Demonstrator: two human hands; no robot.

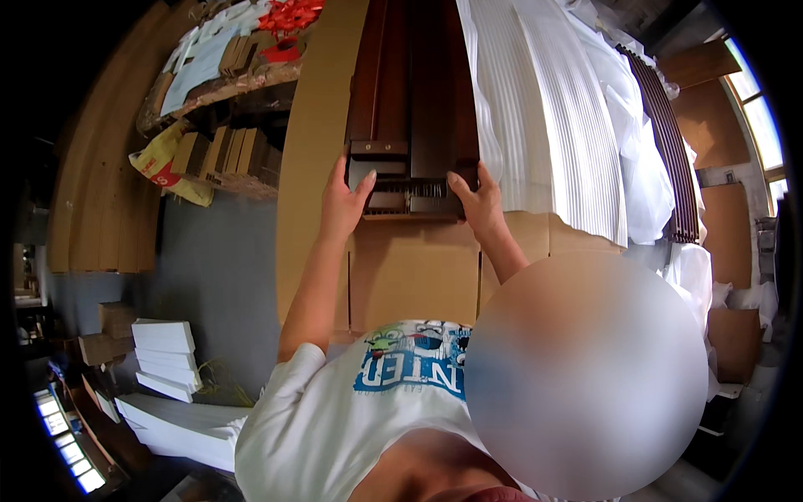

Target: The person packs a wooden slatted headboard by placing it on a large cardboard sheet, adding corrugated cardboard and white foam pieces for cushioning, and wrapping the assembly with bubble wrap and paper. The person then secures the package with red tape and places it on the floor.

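A bundle of dark brown wooden furniture parts (414, 92) lies lengthwise on a large sheet of brown cardboard (414, 268). Both of my arms reach out to its near end. My left hand (341, 205) grips the near left corner, thumb on the end face. My right hand (475, 201) grips the near right corner, fingers over the edge. The near end shows a small slotted piece (418, 194) between my hands. My white printed T-shirt (351, 410) fills the lower middle of the view.
White ribbed foam sheets (544, 109) lie right of the bundle, with curved dark slats (669, 142) beyond. Shelves at upper left hold small cardboard boxes (222, 151), red items (288, 17) and a yellow bag (163, 167). White flat boxes (167, 356) are stacked at lower left.
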